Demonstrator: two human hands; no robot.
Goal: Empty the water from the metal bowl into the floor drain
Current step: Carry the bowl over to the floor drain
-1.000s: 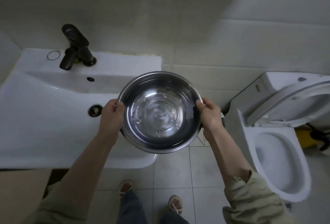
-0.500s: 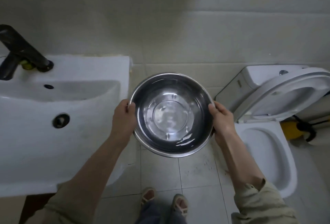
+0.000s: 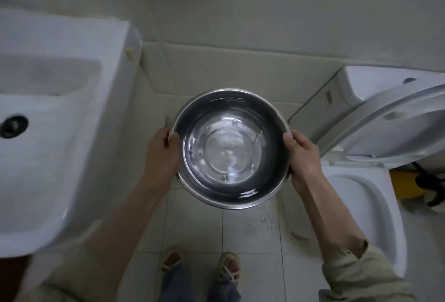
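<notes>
The metal bowl (image 3: 230,148) is held level in mid-air above the tiled floor (image 3: 192,227), at the centre of the view, between the white sink (image 3: 60,133) on the left and the toilet (image 3: 356,195) on the right. Its opening faces up, and a shallow layer of clear water (image 3: 228,154) covers its bottom.

The left hand (image 3: 160,154) is on the left side of the bowl. It is closed around the rim: the thumb lies over the rim edge, and the fingers wrap under the outer wall, out of sight. The right hand (image 3: 304,157) is on the right side of the bowl, directly opposite. It grips the rim in the same way, with the thumb on top of the edge and the fingers beneath. Both hands touch the bowl only.

Both forearms extend from the near edge toward the bowl. A light-coloured sleeve (image 3: 361,275) is pushed up on the right arm.

The sink drain (image 3: 13,125) is visible at the far left. The toilet lid (image 3: 395,118) is tilted upward over the toilet bowl. A yellow object (image 3: 407,185) lies on the floor to the right of the toilet. Two feet in sandals (image 3: 228,266) stand on the floor near the viewer, directly below the bowl. Dark marks (image 3: 265,219) are present on the floor tile below the right part of the bowl. No floor drain can be identified.
</notes>
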